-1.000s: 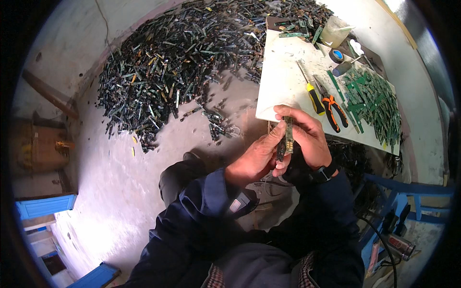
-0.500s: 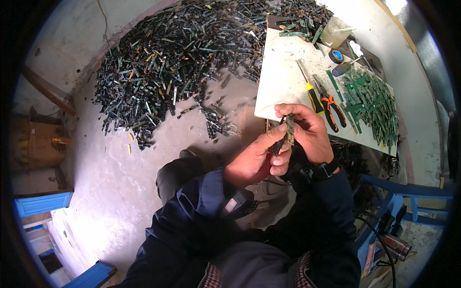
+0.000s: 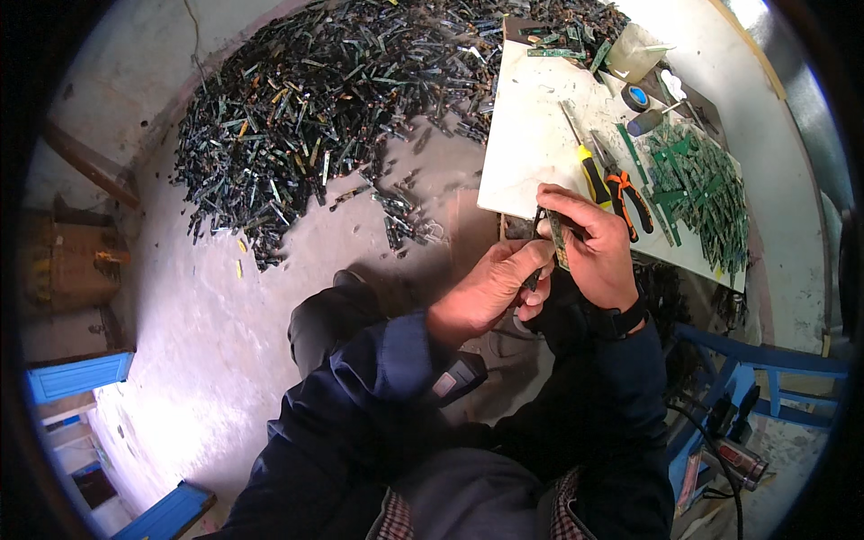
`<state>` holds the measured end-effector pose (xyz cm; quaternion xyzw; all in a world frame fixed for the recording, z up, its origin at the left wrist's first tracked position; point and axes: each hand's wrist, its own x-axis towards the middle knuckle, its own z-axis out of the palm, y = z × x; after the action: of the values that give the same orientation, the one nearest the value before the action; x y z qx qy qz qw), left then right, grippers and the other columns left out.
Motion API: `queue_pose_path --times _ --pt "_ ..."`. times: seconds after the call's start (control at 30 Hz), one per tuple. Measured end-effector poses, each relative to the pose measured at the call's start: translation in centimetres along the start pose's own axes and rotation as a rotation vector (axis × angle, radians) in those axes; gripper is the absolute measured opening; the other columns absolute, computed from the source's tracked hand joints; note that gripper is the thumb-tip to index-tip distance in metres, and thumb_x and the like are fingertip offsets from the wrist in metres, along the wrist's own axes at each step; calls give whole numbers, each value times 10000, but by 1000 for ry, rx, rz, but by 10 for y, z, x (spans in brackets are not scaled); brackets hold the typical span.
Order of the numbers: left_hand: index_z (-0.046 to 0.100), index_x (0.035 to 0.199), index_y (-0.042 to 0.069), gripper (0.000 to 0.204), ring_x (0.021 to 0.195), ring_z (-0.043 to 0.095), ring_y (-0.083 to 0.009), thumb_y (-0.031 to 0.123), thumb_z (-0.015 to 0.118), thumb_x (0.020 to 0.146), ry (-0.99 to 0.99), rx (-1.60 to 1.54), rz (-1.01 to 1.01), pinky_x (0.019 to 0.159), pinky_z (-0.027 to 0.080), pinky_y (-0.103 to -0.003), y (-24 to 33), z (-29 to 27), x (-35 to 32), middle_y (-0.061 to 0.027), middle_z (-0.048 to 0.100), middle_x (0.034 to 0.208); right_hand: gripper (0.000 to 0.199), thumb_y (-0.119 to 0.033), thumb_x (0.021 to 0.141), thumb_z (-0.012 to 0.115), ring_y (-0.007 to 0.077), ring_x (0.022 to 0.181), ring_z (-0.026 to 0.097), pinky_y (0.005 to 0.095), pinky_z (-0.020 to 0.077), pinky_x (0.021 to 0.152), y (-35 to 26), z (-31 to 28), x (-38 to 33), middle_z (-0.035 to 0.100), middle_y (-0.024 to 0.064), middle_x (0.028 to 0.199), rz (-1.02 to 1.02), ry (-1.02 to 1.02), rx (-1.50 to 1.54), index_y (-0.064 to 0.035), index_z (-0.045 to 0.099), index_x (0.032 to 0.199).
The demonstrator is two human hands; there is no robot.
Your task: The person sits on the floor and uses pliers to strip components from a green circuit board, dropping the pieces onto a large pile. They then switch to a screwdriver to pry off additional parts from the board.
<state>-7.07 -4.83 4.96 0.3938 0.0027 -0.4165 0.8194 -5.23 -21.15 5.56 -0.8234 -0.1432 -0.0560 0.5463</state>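
Observation:
Just off the near corner of the white board point(image 3: 522, 117), my two hands meet in front of me. My right hand point(image 3: 598, 252) is closed on a narrow circuit board strip point(image 3: 558, 238), speckled green and grey. Fingers of my left hand point(image 3: 493, 286) pinch a dark black piece point(image 3: 535, 274) against the strip's left side. Whether the two parts are joined or apart I cannot tell. Beyond my right hand lie pliers point(image 3: 621, 187) with orange and black handles and a screwdriver point(image 3: 591, 173) with a yellow and black handle.
A stack of green circuit board strips point(image 3: 697, 198) covers the board's right side. Behind it are a roll of tape point(image 3: 634, 97) and a translucent cup point(image 3: 633, 56). A large heap of dark strips point(image 3: 333, 108) spreads over the floor. A blue frame point(image 3: 765, 360) stands at right.
My right hand has shifted slightly right and turned, with its back more toward me. The strip is now seen more edge-on. Both hands keep their grip.

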Motion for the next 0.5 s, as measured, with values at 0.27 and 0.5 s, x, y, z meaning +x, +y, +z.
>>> queue_pose_path --times 0.27,0.5 --pt "437 756 87 378 506 378 -104 392 389 975 -34 63 46 460 301 -242 -4 3 13 -9 404 600 226 53 824 616 189 1011 631 271 482 876 10 3 0 663 151 1082 69 84 87 35 645 1048" --pt "461 808 84 320 539 365 -73 363 463 964 23 -32 49 447 301 -232 -10 7 17 15 398 662 177 -17 850 628 145 894 643 253 499 788 6 7 3 688 122 1005 136 127 17 30 651 1019"
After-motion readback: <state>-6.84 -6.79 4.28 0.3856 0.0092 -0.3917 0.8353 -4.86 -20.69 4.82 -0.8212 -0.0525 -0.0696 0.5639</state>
